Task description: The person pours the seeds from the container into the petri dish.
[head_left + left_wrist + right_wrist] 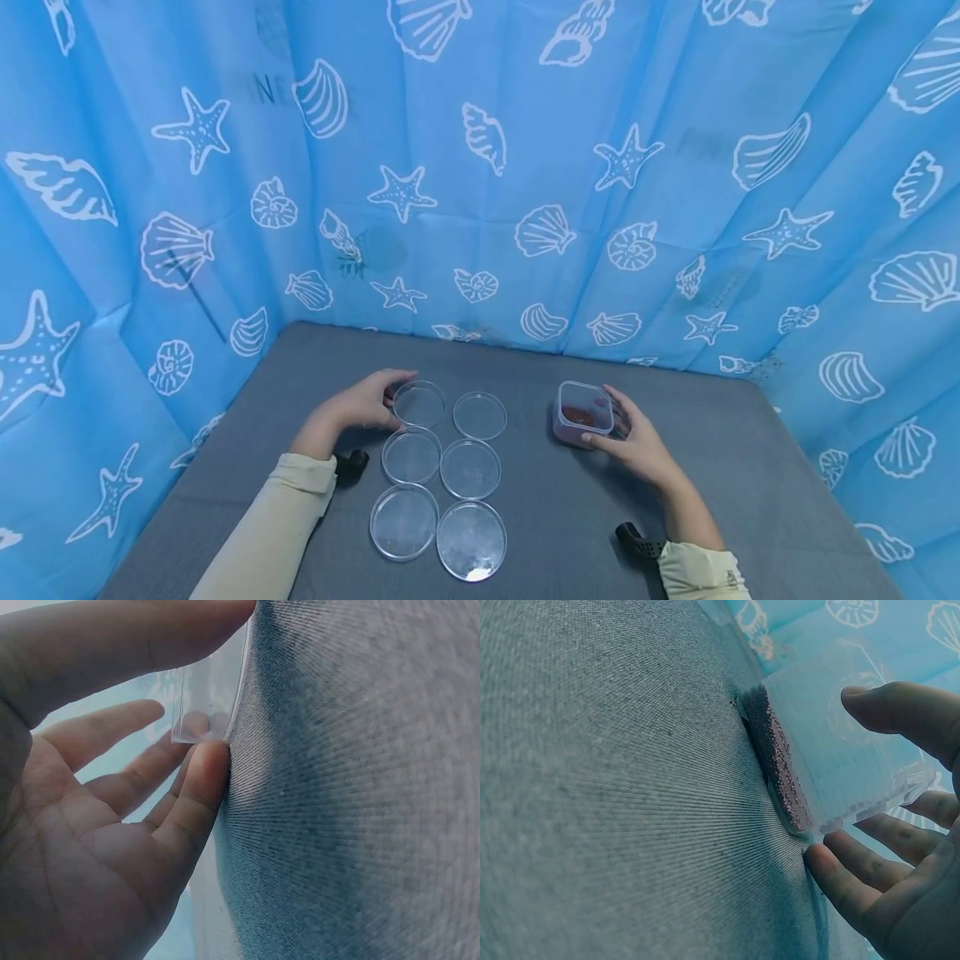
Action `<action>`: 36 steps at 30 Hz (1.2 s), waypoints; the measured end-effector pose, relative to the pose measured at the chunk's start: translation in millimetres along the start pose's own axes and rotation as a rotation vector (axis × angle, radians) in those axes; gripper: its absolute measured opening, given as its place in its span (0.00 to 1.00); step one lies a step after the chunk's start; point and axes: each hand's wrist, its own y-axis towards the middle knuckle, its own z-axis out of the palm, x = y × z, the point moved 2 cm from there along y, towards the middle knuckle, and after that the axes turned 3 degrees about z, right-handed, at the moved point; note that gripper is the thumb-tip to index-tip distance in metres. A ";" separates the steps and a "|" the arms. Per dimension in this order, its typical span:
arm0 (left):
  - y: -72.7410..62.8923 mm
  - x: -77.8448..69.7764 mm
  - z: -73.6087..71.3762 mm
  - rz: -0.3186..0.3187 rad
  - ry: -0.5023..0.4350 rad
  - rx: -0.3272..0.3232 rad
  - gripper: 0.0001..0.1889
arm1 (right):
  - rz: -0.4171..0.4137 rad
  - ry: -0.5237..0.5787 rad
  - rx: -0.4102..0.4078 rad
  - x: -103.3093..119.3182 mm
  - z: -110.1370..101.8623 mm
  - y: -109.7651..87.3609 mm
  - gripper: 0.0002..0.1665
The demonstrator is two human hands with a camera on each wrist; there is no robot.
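Six dishes [470, 469] crowd together; the left hand [362, 402], fingers round the far-left dish [419, 404], could jostle neighbours; the right hand [640, 446], fingers gripping a tub [567, 432], could spill grains [778, 761] by tilting.

count six clear round dishes [412, 456]: three in the column nearest the left fingers [204, 776], three in the next. add one square tub [573, 434] at the right fingers [847, 881], one table [562, 533] below them, and, behind the fingers, two black wrist pieces [351, 467] and two pale sleeves [266, 525].
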 end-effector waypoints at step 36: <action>0.2 4.0 -0.5 -0.038 0.000 0.011 0.46 | -0.158 -0.089 -0.193 56.0 57.0 41.0 0.55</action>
